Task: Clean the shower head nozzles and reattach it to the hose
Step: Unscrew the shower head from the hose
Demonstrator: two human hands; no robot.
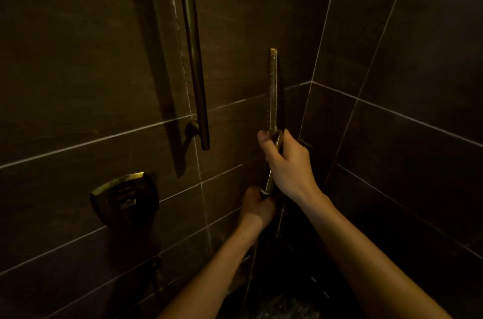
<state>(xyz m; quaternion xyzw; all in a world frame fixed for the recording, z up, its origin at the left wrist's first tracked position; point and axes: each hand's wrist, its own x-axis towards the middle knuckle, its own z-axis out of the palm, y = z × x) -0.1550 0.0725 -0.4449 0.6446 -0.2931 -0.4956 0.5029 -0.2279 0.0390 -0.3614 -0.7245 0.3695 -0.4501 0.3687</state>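
Note:
A slim brass-coloured shower head [273,88] stands upright and edge-on in the dim shower corner, its row of nozzles facing left. My right hand [288,161] is wrapped around its handle just below the head. My left hand [257,205] is lower, closed around the bottom end of the handle where a pale ring shows. The hose itself is hidden behind that hand and in the dark, so I cannot tell if it is joined.
A brass slide rail [194,57] runs down the dark tiled wall, ending at a wall bracket [192,129]. A brass mixer control [125,197] sits lower left. The side wall [405,109] meets it at a corner on the right; the floor below is dark.

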